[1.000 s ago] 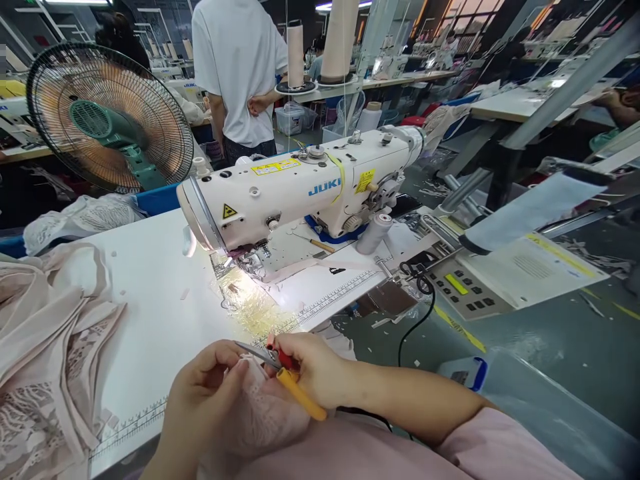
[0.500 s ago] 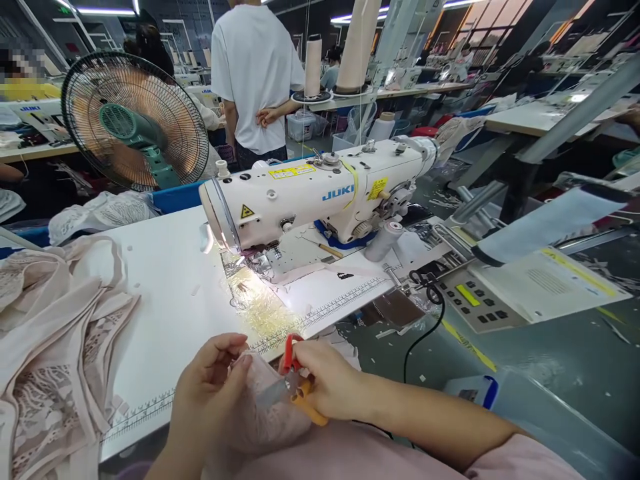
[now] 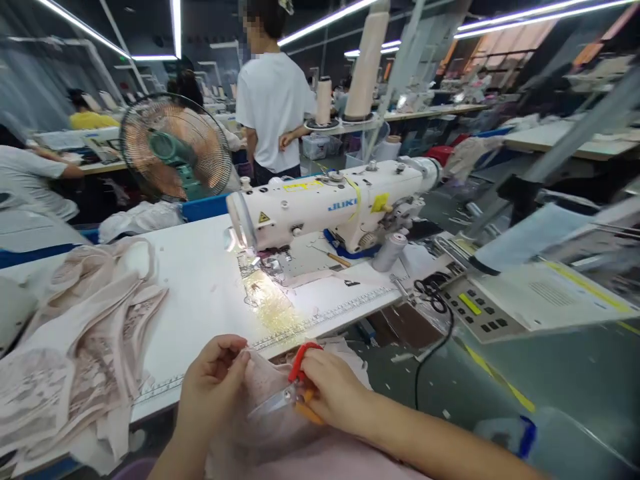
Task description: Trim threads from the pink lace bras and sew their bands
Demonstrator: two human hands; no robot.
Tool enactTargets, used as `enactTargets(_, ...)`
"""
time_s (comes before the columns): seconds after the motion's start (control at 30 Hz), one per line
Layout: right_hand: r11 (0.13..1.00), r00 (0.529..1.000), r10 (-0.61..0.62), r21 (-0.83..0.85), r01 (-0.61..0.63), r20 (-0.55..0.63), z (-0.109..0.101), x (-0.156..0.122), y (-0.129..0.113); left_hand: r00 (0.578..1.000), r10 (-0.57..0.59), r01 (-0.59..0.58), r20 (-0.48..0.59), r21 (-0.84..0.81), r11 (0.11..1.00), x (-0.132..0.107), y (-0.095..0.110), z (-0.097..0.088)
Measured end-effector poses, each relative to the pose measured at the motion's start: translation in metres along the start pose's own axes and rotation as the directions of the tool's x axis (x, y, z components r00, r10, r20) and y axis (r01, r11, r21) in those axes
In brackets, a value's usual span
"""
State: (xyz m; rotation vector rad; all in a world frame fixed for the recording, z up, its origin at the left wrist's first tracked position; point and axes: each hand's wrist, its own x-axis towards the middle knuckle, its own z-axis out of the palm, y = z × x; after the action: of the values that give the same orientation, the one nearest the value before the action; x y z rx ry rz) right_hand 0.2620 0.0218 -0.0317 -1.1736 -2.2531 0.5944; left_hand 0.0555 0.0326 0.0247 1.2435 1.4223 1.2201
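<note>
left hand (image 3: 216, 379) pinching pale pink garment (image 3: 264, 375), right hand (image 3: 334, 385) gripping red-and-orange scissors (image 3: 289, 395) over it. looks mid-work; can't tell if piled lace garments (image 3: 93, 333) are done or waiting.

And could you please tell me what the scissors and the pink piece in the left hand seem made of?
Scissors: grey blades with a light sheen, probably steel; smooth-looking red and orange handles, likely plastic. Pink piece: limp, matte folds suggest soft fabric; exact fibre unclear.
</note>
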Motion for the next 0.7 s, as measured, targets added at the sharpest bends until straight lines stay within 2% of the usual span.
enactTargets(0.07,0.997,0.998,-0.057,0.049,0.058,-0.019,-0.005,-0.004,-0.006,0.999,0.036,-0.036,0.020,0.015,0.999,-0.011,0.002,-0.006)
enactTargets(0.13,0.981,0.983,-0.175,0.081,0.179,-0.052,-0.014,-0.007,-0.013,0.997,0.047,-0.049,0.065,0.033,0.998,-0.024,0.007,-0.016)
enactTargets(0.23,0.922,0.925,-0.370,0.090,0.377,-0.081,-0.031,-0.007,-0.028,0.982,0.015,-0.023,0.187,0.037,0.999,-0.049,0.011,-0.037)
enactTargets(0.33,0.869,0.878,-0.461,0.138,0.476,-0.127,-0.041,-0.004,-0.051,0.924,-0.014,0.016,0.382,-0.002,1.000,-0.080,0.009,-0.056)
enactTargets(0.4,0.854,0.867,-0.478,0.156,0.496,-0.141,-0.040,-0.002,-0.067,0.897,-0.030,0.057,0.441,-0.047,0.997,-0.103,0.006,-0.066)
enactTargets(0.47,0.840,0.856,-0.501,0.168,0.516,-0.126,-0.036,0.000,-0.080,0.938,-0.077,0.126,0.339,-0.126,0.984,-0.124,0.001,-0.076)
enactTargets(0.53,0.832,0.856,-0.510,0.205,0.515,-0.081,-0.031,0.001,-0.091,0.985,-0.148,0.167,0.093,-0.250,0.954,-0.142,-0.003,-0.087)
enactTargets(0.6,0.843,0.883,-0.469,0.287,0.456,-0.024,-0.031,0.003,-0.103,0.978,-0.173,0.120,-0.116,-0.366,0.923,-0.157,-0.006,-0.098)
enactTargets(0.7,0.798,0.925,-0.380,0.509,0.321,0.011,-0.040,0.009,-0.132,0.952,-0.069,-0.071,-0.298,-0.434,0.898,-0.166,-0.011,-0.109)
